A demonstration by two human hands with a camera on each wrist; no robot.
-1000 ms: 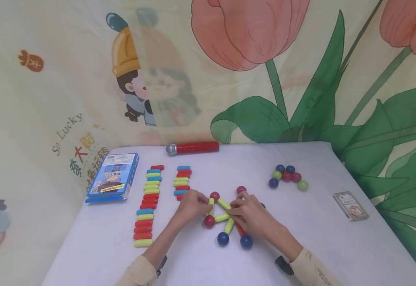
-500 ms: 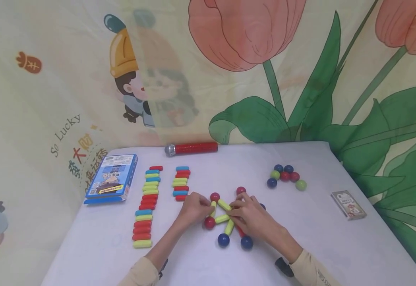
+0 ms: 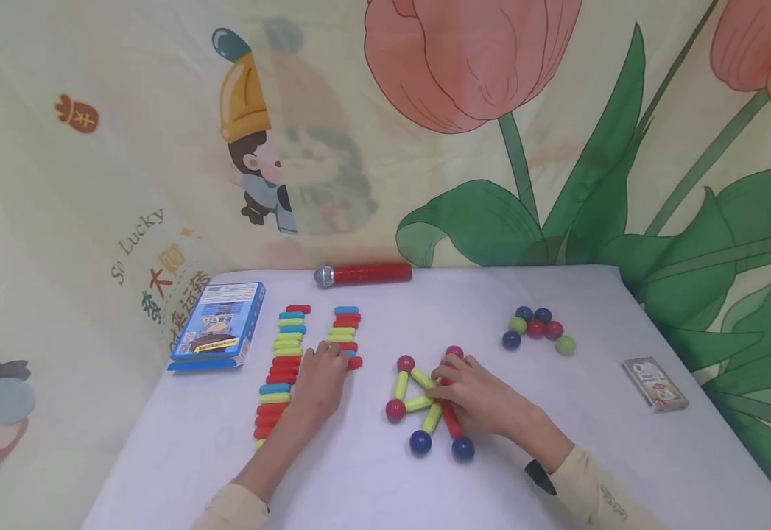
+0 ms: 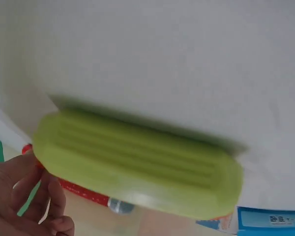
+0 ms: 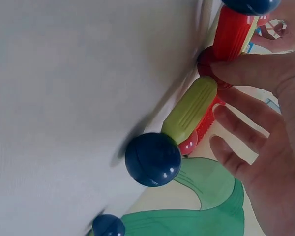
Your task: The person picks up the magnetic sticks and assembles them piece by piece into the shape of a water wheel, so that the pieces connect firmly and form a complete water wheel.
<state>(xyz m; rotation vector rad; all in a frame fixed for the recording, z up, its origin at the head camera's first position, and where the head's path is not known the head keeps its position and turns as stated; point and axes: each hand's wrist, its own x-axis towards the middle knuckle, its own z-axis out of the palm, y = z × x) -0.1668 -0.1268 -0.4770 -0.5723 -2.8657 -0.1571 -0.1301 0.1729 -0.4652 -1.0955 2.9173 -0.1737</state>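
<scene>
In the head view my left hand (image 3: pixel 321 379) is over the rods, its fingertips at the near end of the shorter column (image 3: pixel 344 324). The left wrist view shows its fingers (image 4: pixel 37 199) bent, with tips partly hidden behind a large near green rod (image 4: pixel 137 164); I cannot tell whether they hold a rod. My right hand (image 3: pixel 484 397) pinches a red ball (image 5: pixel 206 59) at the hub of a ball-and-rod figure. Green rods (image 3: pixel 418 403) and a red rod (image 3: pixel 452 421) spread from it to red balls (image 3: pixel 395 410) and blue balls (image 3: pixel 420 442). One green rod (image 3: pixel 401 386) links two red balls at the left.
A longer column of coloured rods (image 3: pixel 286 361) lies left of the shorter one. Several loose balls (image 3: pixel 535 328) sit at the back right, with a small card box (image 3: pixel 655 384) farther right. A blue box (image 3: pixel 219 324) and red microphone (image 3: pixel 372 273) lie toward the back.
My left hand has let go of the green rod between the two left red balls and moved left to the rod columns. The right hand stays at the hub.
</scene>
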